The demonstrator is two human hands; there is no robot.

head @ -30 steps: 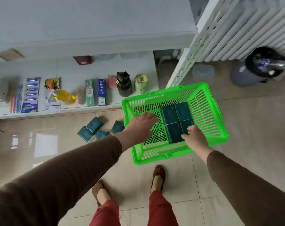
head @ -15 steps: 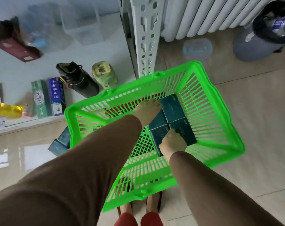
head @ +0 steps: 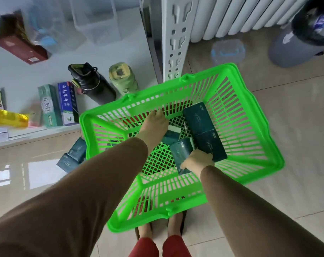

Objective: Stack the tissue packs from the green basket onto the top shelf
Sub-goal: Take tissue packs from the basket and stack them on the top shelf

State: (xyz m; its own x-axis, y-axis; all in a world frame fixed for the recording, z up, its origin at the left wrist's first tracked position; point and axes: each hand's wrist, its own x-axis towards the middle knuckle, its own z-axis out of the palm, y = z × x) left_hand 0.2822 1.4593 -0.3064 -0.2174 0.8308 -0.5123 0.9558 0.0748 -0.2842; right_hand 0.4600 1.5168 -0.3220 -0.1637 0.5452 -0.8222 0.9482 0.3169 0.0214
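While I look down through the head camera, both of my hands are inside the green basket (head: 250, 117) on the floor. My right hand (head: 198, 161) is closed in a grip around one dark teal tissue pack (head: 180, 151), tilted up off the mesh bottom. Just beyond that grip, two more packs (head: 203, 130) lie flat, end to end, touching each other. My left hand (head: 153, 127) rests over another pack (head: 169, 139) just beside the right grip; its fingers point away from me, so I cannot tell whether that grip has closed. Outside the basket, left of my left arm, a few loose packs (head: 72, 156) lie on the floor. I judge the step in hand to be picking packs out of the basket. The top shelf is out of view, so the next move calls for lifting the held pack clear of the basket wall and raising it well above this low shelf (head: 36, 132).
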